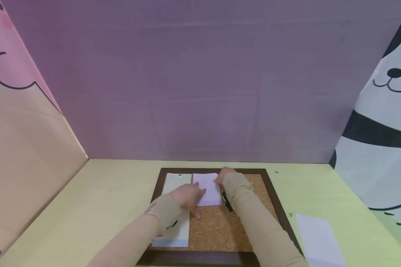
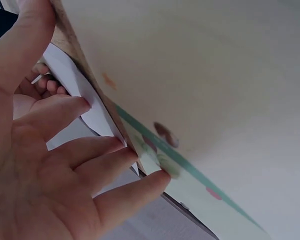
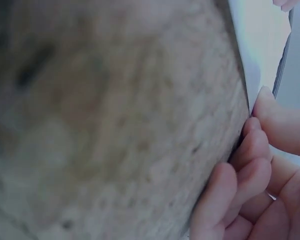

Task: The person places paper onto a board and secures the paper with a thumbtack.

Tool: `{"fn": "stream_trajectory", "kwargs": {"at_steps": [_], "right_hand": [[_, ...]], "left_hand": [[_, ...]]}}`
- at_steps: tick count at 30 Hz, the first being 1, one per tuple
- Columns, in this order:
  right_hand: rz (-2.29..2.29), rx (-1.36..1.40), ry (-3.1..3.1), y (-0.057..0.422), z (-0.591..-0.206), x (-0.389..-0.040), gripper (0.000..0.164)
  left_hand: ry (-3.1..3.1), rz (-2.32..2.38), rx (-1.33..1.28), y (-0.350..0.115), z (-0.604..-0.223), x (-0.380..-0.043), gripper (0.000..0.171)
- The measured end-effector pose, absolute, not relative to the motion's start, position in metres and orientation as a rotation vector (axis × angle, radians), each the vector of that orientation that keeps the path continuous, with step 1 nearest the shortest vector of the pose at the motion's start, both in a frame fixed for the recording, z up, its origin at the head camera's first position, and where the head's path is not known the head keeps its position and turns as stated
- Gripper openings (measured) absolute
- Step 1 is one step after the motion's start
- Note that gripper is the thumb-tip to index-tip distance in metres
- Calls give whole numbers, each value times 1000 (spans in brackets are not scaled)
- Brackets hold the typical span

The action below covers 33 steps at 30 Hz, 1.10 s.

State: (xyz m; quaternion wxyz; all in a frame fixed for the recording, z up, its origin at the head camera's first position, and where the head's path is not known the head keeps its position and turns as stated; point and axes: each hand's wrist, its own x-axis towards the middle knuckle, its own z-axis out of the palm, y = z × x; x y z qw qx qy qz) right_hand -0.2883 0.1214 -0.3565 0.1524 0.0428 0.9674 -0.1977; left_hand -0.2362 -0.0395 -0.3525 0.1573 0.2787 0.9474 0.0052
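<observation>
A small pale lilac sheet of paper (image 1: 208, 185) lies on the upper part of a cork board (image 1: 217, 230) with a dark brown frame. My left hand (image 1: 188, 195) rests on its left side, fingers extended; in the left wrist view the fingertips (image 2: 162, 177) touch the sheets. With thumb and fingers my right hand (image 1: 224, 175) pinches the paper's upper right edge, and the right wrist view shows the thumb (image 3: 277, 122) against the white paper (image 3: 262, 40). Left of it, a long pale sheet (image 1: 180, 237) is partly covered by my left hand and forearm.
A small pin (image 1: 180, 175) sits at the top of the long sheet. Another white sheet (image 1: 319, 237) lies on the pale yellow table (image 1: 120, 193), right of the board. A purple backdrop (image 1: 200, 92) stands behind, with printed panels at both sides.
</observation>
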Motion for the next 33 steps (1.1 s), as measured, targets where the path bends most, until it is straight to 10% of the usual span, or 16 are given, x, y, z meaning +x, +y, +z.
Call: {"fn": "stream_trajectory", "kwargs": {"at_steps": [33], "right_hand": [[-1134, -159, 2251, 203, -357, -306, 32]], "left_hand": [[2718, -55, 859, -35, -355, -234, 93]]}}
